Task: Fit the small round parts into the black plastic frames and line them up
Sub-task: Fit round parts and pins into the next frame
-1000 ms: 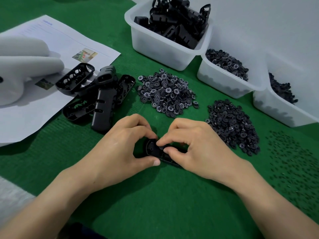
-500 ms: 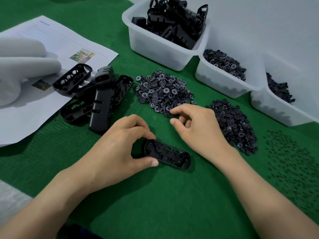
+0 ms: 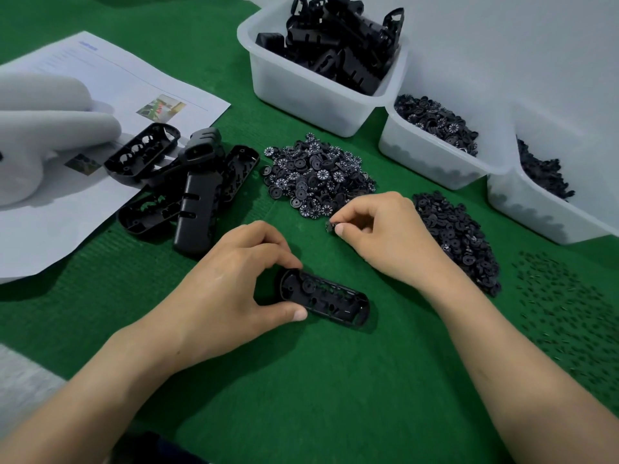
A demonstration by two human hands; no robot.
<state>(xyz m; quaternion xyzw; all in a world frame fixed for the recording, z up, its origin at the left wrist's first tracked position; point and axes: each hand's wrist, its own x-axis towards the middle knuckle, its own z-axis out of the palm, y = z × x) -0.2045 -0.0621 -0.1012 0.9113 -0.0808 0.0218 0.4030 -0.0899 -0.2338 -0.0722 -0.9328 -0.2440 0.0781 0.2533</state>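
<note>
The green worktop (image 3: pixel 301 380) fills the frame, and the three translucent tubs along its upper right lie as they did a second ago: the large tub (image 3: pixel 301 92) heaped with black frames, the middle tub (image 3: pixel 425 155) and the right tub (image 3: pixel 542 212) with small dark parts. The paper sheet (image 3: pixel 140 85) and the white padded object (image 3: pixel 43 135) at upper left, and the loose frames (image 3: pixel 194 195) stacked beside them, are likewise unmoved. The left grip (image 3: pixel 231 286) stays where it was at centre, thumb on the near edge and fingers curled over the far edge of the black frame (image 3: pixel 330 301), holding its left end. A second ago the right grip (image 3: pixel 385 236) was on that frame too; it has since lifted away to the upper right and now sits at the lower edge of the pile of numbered wheels (image 3: pixel 318 177), with the darker pile (image 3: pixel 459 236) just to its right. The frame lies flat on the worktop, open side up, slanting from upper left to lower right, its right end free. The scattered tiny pins (image 3: pixel 562 313) at the right edge are unchanged. The right grip's thumb and forefinger pinch one small round part (image 3: pixel 332 226), which sits above the frame and apart from it.
</note>
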